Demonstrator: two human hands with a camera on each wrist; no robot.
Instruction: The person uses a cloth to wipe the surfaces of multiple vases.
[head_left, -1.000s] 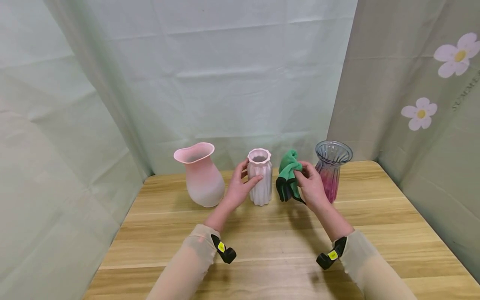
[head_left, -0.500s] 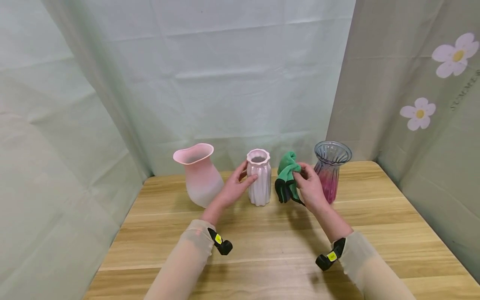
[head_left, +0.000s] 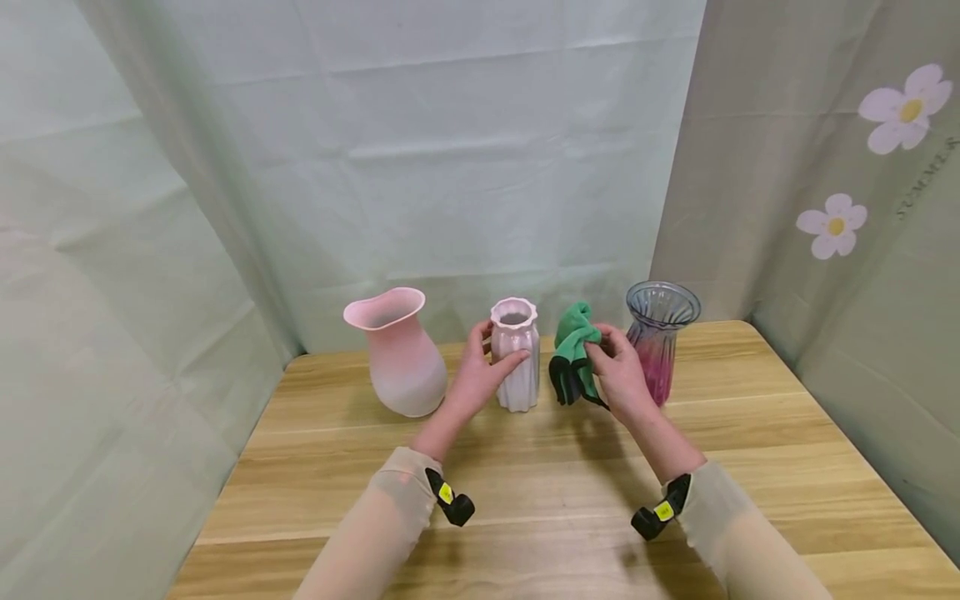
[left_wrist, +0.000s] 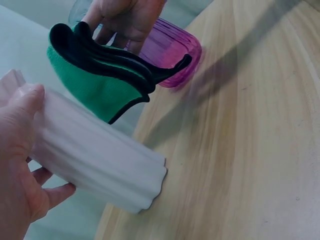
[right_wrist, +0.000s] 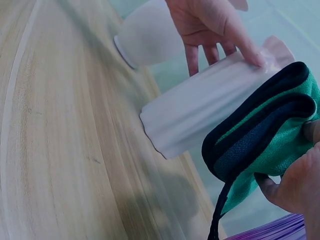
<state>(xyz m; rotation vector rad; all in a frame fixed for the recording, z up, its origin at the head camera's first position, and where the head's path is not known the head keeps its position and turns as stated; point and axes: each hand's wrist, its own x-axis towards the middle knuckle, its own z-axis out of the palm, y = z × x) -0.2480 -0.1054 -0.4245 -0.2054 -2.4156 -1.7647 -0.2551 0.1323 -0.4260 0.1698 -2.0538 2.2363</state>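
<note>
A white ribbed vase (head_left: 516,357) (left_wrist: 95,155) (right_wrist: 200,110) stands on the wooden table (head_left: 570,467). My left hand (head_left: 480,373) (left_wrist: 17,165) (right_wrist: 210,25) grips its side, thumb in front and fingers behind. Just to its right my right hand (head_left: 618,375) (left_wrist: 127,17) (right_wrist: 292,182) holds a bunched green cloth with black trim (head_left: 573,354) (left_wrist: 95,70) (right_wrist: 265,135) in the air above the table. The cloth hangs close beside the white vase without touching it.
A pink wide-mouthed vase (head_left: 399,354) (right_wrist: 150,35) stands left of the white one. A glass vase with a purple base (head_left: 660,337) (left_wrist: 172,57) stands right behind my right hand. Pale green curtains close the back and sides. Bare wood lies in front.
The hands and vases have barely shifted. My left thumb has settled a little further across the front of the white vase.
</note>
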